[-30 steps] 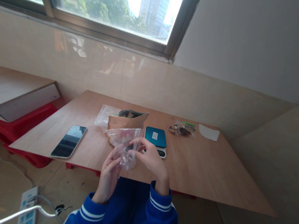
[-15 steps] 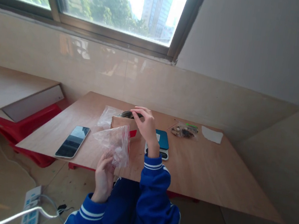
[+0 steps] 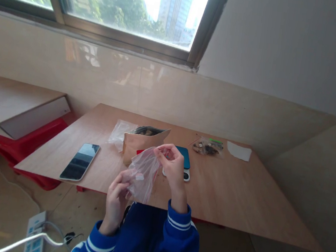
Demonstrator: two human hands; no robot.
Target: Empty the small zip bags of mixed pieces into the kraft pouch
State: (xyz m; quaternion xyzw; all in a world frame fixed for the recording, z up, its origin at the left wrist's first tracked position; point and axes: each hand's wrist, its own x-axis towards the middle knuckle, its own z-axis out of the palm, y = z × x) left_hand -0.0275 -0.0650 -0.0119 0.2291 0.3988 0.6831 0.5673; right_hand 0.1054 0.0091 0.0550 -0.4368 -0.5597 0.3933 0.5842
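Presently, the clear, limp plastic bag (image 3: pixel 146 168) is suspended between the left hand (image 3: pixel 116 197), closed on its side, and the right hand (image 3: pixel 174 166), pinching its upper edge, presumably to spread the flimsy film, in front of the upright brown paper pouch (image 3: pixel 137 142)

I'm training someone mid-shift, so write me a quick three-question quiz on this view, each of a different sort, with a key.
1. True or false: the phone lies on the table to the left of the brown pouch.
2. What do the left hand and right hand both hold? A) the phone; B) a clear plastic bag; C) the brown pouch.
3. Fill in: the top of the scale is coloured ____.

Key: 1 true; 2 B; 3 blue.
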